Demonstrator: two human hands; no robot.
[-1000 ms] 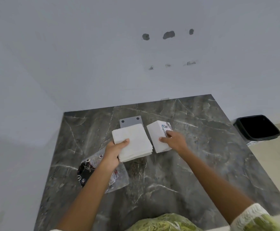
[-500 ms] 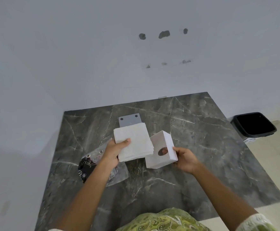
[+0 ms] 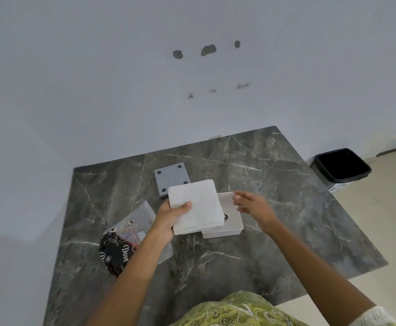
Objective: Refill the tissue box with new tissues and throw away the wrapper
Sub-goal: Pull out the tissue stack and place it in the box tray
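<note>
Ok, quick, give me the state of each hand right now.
Left hand: closed on the tissue stack, held above the table.
Right hand: open, fingers spread over the tissue box, holding nothing.

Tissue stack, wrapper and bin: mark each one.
tissue stack [image 3: 198,203], head view, middle of its top sheet.
wrapper [image 3: 119,250], head view, dark printed part left of the forearm.
bin [image 3: 341,164], head view, black liner inside.

The tissue stack [image 3: 195,205] hides the left part of the tissue box [image 3: 230,216] and a corner of the grey plate [image 3: 171,176]. The left arm covers part of the wrapper [image 3: 124,241] — its small print is too blurry to read.
</note>
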